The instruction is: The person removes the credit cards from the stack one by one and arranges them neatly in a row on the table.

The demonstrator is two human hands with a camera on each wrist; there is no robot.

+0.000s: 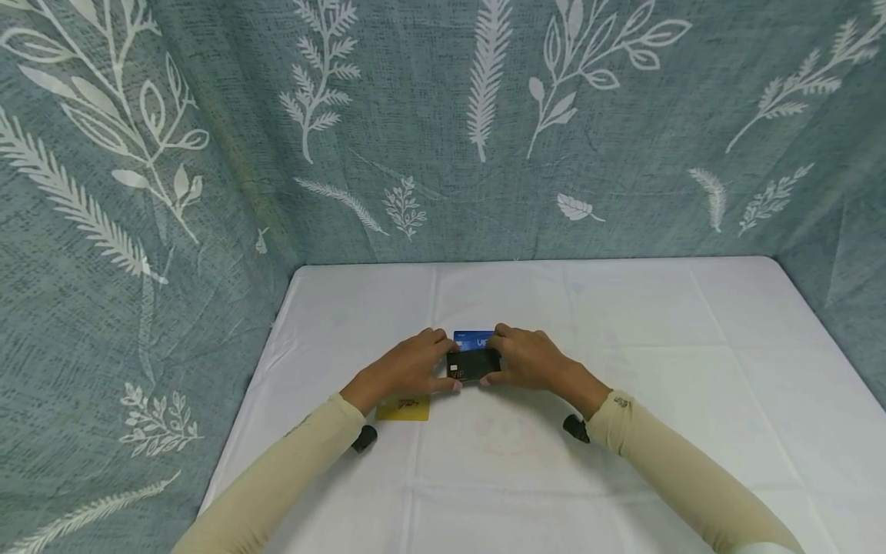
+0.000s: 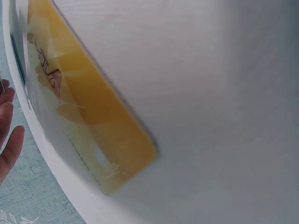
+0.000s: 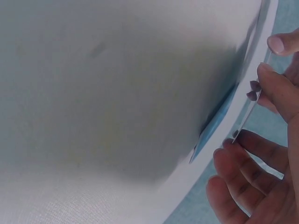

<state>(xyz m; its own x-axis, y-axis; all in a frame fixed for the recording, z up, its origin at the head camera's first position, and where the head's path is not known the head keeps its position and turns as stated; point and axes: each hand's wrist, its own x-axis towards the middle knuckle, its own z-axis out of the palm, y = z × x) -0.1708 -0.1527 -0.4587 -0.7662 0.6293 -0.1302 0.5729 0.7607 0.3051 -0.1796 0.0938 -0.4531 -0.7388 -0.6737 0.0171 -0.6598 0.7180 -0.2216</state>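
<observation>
Both hands hold a black VIP card [image 1: 472, 365] over the middle of the table. My left hand [image 1: 413, 364] pinches its left side, thumb at the lower corner and fingers at the upper one. On the opposite side my right hand [image 1: 529, 358] pinches it the same way. A blue VIP card [image 1: 471, 338] shows just behind the black one, partly covered by it and by the right fingers. In the right wrist view the held card appears edge-on between fingertips, with the blue card [image 3: 216, 125] lying beneath. Under the left wrist lies a yellow card [image 1: 404, 411].
A white cloth covers the table [image 1: 664, 369]. Grey-green curtains [image 1: 443, 208] with white leaf prints hang behind and at both sides. Small black devices [image 1: 576, 428] show beside the wrists, at the ends of the beige sleeves [image 1: 298, 462].
</observation>
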